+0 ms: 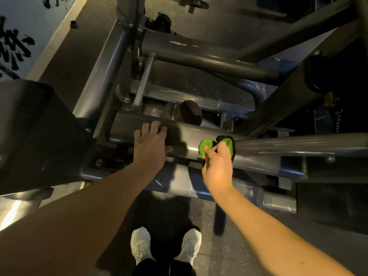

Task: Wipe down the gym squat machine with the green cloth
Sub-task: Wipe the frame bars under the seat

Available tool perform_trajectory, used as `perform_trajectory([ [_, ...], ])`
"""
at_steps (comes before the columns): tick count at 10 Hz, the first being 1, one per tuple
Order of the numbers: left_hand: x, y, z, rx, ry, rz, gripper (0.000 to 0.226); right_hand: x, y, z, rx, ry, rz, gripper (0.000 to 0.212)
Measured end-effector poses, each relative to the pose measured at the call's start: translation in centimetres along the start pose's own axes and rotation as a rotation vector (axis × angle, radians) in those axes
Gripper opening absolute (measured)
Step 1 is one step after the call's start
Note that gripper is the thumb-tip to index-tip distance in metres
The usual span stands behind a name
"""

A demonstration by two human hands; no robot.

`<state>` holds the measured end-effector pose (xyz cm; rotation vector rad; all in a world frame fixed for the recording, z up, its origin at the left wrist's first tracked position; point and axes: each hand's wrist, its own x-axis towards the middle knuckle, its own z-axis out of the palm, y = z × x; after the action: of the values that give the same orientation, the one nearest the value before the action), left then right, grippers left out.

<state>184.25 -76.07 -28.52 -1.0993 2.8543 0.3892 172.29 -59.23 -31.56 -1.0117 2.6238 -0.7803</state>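
One small green cloth (205,146), bright, crumpled and dark at its far edge, lies on the near grey tube of the squat machine (288,148). The right hand (216,168) pinches it there. The left hand (149,146), just to its left, wraps curled fingers over the same tube.

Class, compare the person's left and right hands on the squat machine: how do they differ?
The left hand holds no cloth and grips the grey tube; the right hand pinches the green cloth. The left hand lies in shadow, the right hand in brighter light. Both are at the same tube.
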Motion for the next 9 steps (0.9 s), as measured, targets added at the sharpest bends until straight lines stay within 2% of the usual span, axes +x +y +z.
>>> perform_trajectory([
  [1,-0.1,-0.1,0.1,0.014,0.003,-0.006,0.054,0.8,-4.0,2.8,0.056,-0.022,-0.1,0.062],
  [2,0.1,-0.2,0.0,0.029,0.005,-0.005,0.054,1.7,-4.0,2.6,0.063,-0.105,-0.16,0.055],
  [3,0.1,-0.3,0.1,0.014,0.002,-0.003,0.052,1.5,0.5,0.8,-0.069,0.027,-0.183,0.037],
  [4,0.0,-0.5,0.4,-0.015,0.011,0.006,0.051,0.1,2.0,-0.9,-0.28,0.066,-0.161,0.033],
  [5,-0.1,-0.5,0.4,-0.007,0.013,0.009,0.054,0.2,-1.7,1.5,-0.064,0.048,-0.021,0.034],
  [6,-0.2,-0.7,0.4,0.011,0.02,0.008,0.055,1.9,-6.3,3.0,0.0,-0.031,-0.077,0.036],
  [7,-0.3,-1.3,0.4,-0.005,0.032,0.011,0.052,2.8,-4.6,1.8,-0.104,0.039,-0.235,0.028],
  [8,-0.2,-1.5,0.2,-0.016,0.033,0.002,0.055,2.7,-0.6,-0.6,-0.23,0.161,-0.155,0.021],
  [9,-0.4,-1.9,0.2,-0.068,0.072,-0.078,0.061,2.6,-0.9,0.3,-0.234,0.196,-0.061,0.029],
])
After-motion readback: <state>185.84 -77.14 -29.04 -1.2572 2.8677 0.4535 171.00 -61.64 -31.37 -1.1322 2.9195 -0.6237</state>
